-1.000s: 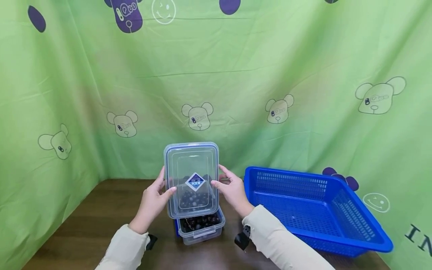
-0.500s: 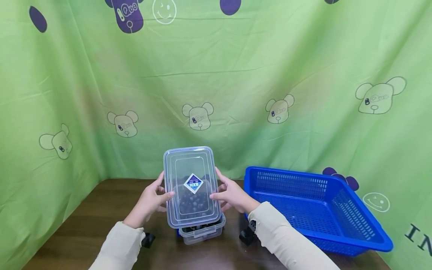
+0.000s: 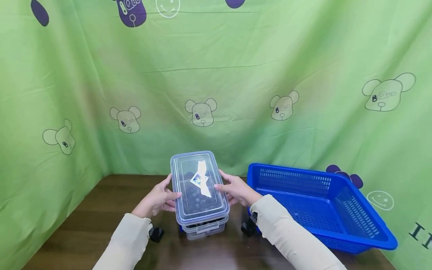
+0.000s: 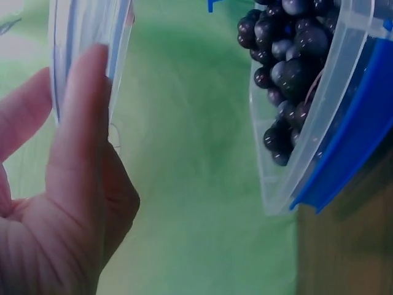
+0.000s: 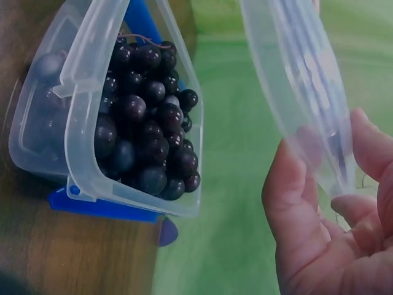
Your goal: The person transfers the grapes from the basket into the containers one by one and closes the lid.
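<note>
A clear plastic lid (image 3: 185, 167) with a diamond sticker hangs tilted above a food container (image 3: 204, 234). My left hand (image 3: 156, 198) pinches the lid's left edge, thumb on top and fingers beneath. At the opposite edge my right hand (image 3: 239, 189) pinches it the same way. Dark grapes (image 5: 150, 123) fill the container, heaped near its rim; in the head view the lid mostly covers them. In the left wrist view a gap shows between the lid (image 4: 86, 37) and the container wall (image 4: 344, 80). Blue clips (image 5: 104, 206) hang down on the container's sides.
A large blue plastic basket (image 3: 337, 245) with perforated walls stands on the right of the brown wooden table (image 3: 87, 232). Behind the table and along both sides hangs a green printed cloth (image 3: 236, 142).
Both hands have lowered the lid toward the container and tipped it flatter, so it now hides the grapes from above almost fully. The head view has shifted slightly.
</note>
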The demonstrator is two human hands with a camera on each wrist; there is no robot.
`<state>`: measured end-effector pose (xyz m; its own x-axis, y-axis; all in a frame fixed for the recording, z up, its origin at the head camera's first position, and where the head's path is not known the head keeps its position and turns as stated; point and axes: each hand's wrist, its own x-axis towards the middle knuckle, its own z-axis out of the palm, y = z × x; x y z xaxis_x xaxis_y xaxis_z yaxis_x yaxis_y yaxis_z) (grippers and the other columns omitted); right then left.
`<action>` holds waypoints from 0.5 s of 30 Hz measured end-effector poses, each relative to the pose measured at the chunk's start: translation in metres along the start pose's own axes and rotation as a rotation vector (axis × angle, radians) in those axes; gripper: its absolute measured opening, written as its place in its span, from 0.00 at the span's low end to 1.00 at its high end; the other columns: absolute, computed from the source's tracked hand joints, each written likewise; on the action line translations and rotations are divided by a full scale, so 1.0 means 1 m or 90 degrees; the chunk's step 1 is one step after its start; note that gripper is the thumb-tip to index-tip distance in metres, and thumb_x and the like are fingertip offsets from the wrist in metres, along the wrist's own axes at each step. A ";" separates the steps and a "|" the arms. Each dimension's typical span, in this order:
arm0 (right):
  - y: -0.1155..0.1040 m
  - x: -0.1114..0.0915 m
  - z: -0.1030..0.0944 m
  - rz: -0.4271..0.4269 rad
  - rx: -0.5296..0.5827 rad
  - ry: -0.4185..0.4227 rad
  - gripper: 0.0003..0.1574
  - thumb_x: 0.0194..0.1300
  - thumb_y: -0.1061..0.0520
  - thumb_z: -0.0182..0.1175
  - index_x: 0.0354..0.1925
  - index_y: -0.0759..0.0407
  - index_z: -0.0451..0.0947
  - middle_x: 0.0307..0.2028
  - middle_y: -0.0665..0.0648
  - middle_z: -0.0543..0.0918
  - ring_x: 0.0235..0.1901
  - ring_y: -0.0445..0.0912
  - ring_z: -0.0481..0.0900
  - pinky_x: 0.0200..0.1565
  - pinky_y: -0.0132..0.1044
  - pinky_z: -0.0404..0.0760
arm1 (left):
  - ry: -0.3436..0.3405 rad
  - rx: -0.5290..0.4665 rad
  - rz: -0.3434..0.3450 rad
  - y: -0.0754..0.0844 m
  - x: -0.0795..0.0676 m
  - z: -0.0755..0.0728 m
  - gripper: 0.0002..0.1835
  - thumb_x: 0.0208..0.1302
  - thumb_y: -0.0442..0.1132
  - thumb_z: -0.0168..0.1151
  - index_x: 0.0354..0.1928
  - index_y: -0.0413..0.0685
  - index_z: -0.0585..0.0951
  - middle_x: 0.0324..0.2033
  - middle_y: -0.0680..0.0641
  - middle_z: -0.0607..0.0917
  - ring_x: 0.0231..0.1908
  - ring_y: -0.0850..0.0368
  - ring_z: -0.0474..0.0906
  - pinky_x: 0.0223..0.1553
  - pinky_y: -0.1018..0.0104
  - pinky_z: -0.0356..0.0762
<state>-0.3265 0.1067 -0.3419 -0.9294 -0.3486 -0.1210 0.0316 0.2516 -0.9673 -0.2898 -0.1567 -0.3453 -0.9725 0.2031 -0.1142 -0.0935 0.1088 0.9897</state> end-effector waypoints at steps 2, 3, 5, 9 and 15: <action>-0.001 0.001 -0.002 0.012 -0.005 -0.010 0.45 0.69 0.57 0.58 0.76 0.50 0.47 0.40 0.65 0.82 0.25 0.55 0.85 0.23 0.44 0.83 | -0.020 -0.020 -0.006 -0.002 0.001 -0.001 0.48 0.64 0.27 0.57 0.75 0.47 0.36 0.24 0.45 0.79 0.17 0.59 0.79 0.22 0.66 0.81; -0.001 0.002 -0.002 0.018 -0.007 -0.015 0.45 0.69 0.57 0.58 0.76 0.51 0.46 0.41 0.65 0.81 0.25 0.55 0.85 0.23 0.44 0.83 | -0.026 -0.029 -0.008 -0.003 0.001 -0.001 0.48 0.65 0.27 0.56 0.75 0.47 0.36 0.23 0.46 0.78 0.17 0.59 0.78 0.21 0.66 0.81; -0.001 0.003 -0.003 0.031 -0.004 -0.033 0.48 0.67 0.60 0.60 0.76 0.53 0.45 0.43 0.65 0.80 0.26 0.54 0.85 0.25 0.44 0.83 | -0.034 -0.044 -0.013 -0.005 0.001 -0.002 0.47 0.66 0.28 0.55 0.75 0.47 0.36 0.24 0.46 0.77 0.16 0.60 0.77 0.21 0.68 0.80; 0.000 0.005 -0.007 0.060 0.018 -0.073 0.55 0.60 0.69 0.61 0.76 0.55 0.42 0.42 0.66 0.80 0.28 0.52 0.85 0.28 0.45 0.84 | -0.045 -0.063 -0.022 -0.007 0.003 -0.004 0.46 0.67 0.28 0.55 0.75 0.47 0.36 0.25 0.46 0.77 0.16 0.60 0.77 0.20 0.69 0.79; -0.003 0.008 -0.006 0.055 0.017 -0.078 0.56 0.57 0.71 0.61 0.76 0.57 0.43 0.38 0.64 0.81 0.28 0.53 0.85 0.29 0.45 0.84 | -0.048 -0.068 -0.032 -0.011 0.006 -0.006 0.46 0.67 0.29 0.54 0.75 0.48 0.35 0.23 0.46 0.79 0.16 0.59 0.78 0.19 0.69 0.79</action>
<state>-0.3362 0.1088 -0.3390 -0.8713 -0.4342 -0.2288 0.1212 0.2615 -0.9576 -0.2965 -0.1629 -0.3561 -0.9475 0.2735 -0.1656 -0.1674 0.0168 0.9857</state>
